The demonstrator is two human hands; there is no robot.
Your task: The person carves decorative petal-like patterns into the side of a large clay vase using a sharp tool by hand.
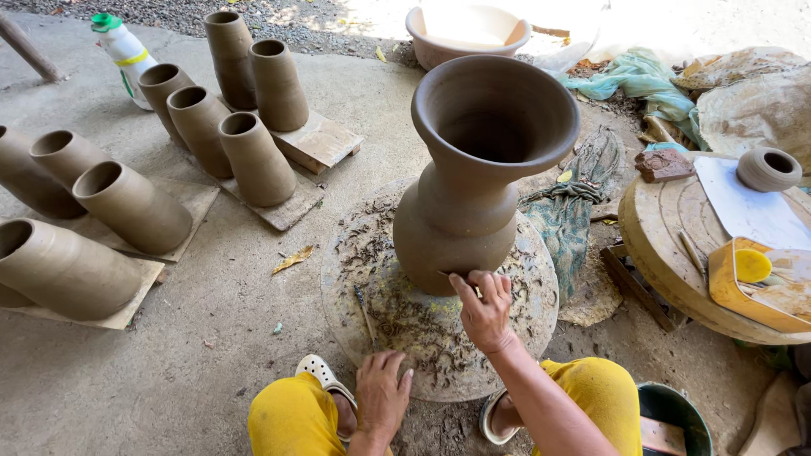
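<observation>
The clay vase (473, 169), tall and wet-brown with a flaring mouth, is standing upright just past the middle of the round turntable (397, 338), and the step in hand looks like trimming its foot. Starting nearest the camera, the left hand (382, 395) is resting palm-down on the wheel's near edge between the yellow-clad knees, fingers loosely curled and grasping nothing, seemingly steadying or turning the disc. Just beyond it the right hand (485, 308) is reaching forward with the forearm angled in from the lower right, wrist slightly bent, fingers pinched around a small trimming tool (476, 291) (too small to make out clearly) whose tip is touching the vase's base. Clay shavings are lying all over the wheel, and a slim stick tool (366, 314) is lying on its left part. The next move, I judge, is calling for light, even pressure along the base while the wheel is being turned, since the wall is probably still soft. Farther left, unfired clay cylinders (253, 160) are standing on wooden boards (317, 143) on the concrete floor; to the right a second round wooden stand (667, 245) is carrying a small clay pot (767, 169), and a pale basin (467, 34) is sitting at the far edge.
</observation>
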